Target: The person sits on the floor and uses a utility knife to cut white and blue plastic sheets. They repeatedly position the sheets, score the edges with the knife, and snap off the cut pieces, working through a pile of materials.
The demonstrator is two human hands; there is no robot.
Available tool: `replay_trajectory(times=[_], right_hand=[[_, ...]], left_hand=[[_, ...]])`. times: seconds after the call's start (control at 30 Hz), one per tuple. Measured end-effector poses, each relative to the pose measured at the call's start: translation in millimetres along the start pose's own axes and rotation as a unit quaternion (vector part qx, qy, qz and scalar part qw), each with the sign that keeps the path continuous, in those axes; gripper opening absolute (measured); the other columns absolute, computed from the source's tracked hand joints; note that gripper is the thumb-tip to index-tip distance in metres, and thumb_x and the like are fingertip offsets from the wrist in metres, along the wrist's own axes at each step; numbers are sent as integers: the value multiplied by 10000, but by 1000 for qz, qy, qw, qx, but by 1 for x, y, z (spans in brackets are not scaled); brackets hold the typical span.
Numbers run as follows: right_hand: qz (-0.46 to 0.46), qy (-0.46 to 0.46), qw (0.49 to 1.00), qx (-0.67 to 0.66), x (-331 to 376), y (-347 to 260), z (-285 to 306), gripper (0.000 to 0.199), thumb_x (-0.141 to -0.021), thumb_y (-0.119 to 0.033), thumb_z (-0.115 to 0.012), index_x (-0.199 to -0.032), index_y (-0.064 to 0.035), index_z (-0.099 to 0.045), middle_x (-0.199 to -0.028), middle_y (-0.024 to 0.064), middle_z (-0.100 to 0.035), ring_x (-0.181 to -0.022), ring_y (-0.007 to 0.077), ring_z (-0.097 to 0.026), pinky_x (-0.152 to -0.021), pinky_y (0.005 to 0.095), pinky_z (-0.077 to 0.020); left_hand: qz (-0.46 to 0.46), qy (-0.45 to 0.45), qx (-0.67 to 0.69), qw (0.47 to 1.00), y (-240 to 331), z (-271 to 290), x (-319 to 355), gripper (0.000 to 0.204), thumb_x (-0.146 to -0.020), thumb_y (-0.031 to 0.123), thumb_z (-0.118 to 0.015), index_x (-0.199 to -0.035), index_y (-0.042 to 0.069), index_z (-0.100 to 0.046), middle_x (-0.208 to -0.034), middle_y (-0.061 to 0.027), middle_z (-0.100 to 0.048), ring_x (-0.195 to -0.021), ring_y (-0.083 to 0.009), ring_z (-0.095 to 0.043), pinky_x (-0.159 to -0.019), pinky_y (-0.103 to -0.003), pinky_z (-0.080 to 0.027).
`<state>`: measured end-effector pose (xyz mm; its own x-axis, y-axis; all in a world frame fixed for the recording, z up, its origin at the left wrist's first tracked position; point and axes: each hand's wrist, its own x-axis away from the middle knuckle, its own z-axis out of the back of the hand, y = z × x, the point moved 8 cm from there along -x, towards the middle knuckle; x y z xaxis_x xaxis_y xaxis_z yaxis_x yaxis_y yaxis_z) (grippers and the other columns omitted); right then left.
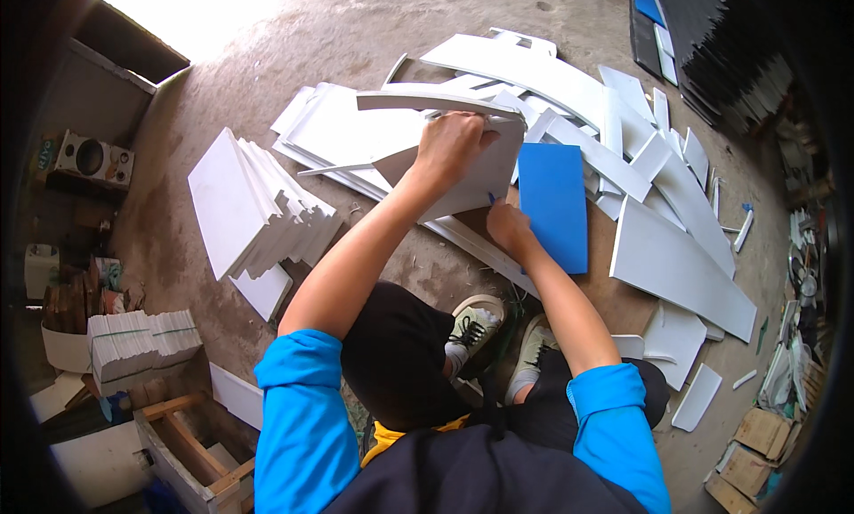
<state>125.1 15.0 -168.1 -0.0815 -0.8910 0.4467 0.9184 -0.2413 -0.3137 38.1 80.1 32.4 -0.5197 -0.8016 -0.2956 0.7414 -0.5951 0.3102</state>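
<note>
My left hand [455, 145] is closed round the upper edge of a white foam-like board [487, 169], which stands tilted up in front of me. Low on that board, my right hand [509, 226] pinches a slim blue tool [492, 198]; its tip meets or nearly meets the board's face, and whether it is a pen or a knife I cannot tell. Just right of the right hand lies a flat blue rectangular sheet [556, 207] on a brown board [614, 296]. Long white strips and offcuts [569, 87] lie heaped beyond both hands.
A leaning stack of white boards [236, 203] stands on the concrete floor to the left. Nearer on that side are a bundled white stack [142, 349] and a wooden frame [191, 452]. Dark sheets [729, 60] are piled at the far right; cardboard [756, 443] lies near right.
</note>
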Motion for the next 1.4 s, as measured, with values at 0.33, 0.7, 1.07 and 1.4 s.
replay_trajectory(times=[0.33, 0.7, 1.07, 1.4], right_hand=[[29, 7, 999, -16, -3, 4, -11, 266, -832, -118, -371, -1015, 35, -488, -985, 229, -595, -931, 361, -583, -768, 447, -469], [4, -4, 1000, 19, 1, 7, -1, 302, -822, -133, -368, -1038, 30, -502, -1013, 227, -587, -966, 351, -571, -804, 440, -452], [-7, -27, 999, 27, -9, 9, -7, 313, -819, -129, -377, -1048, 38, -508, -1002, 222, -594, -934, 363, -580, -789, 436, -458], [16, 70, 997, 24, -18, 26, -48, 225, -863, -195, -398, -1004, -23, -432, -846, 195, -628, -786, 357, -621, -647, 444, -504]], left_hand=[[2, -4, -2, 1000, 0, -1, 1, 309, -793, 292, -586, -771, -15, -616, -734, -170, -617, -707, -317, -610, -615, -394, -483], [-14, 35, -71, 997, 6, -5, 3, 254, -790, 254, -584, -848, 7, -599, -820, -136, -623, -725, -295, -620, -615, -387, -495], [-5, 17, -62, 998, 10, -7, 5, 245, -787, 253, -587, -802, 8, -603, -797, -132, -623, -718, -293, -620, -606, -376, -502], [-5, 18, -57, 998, 7, -8, 4, 267, -808, 257, -568, -835, -7, -596, -816, -136, -621, -723, -288, -620, -619, -375, -500]])
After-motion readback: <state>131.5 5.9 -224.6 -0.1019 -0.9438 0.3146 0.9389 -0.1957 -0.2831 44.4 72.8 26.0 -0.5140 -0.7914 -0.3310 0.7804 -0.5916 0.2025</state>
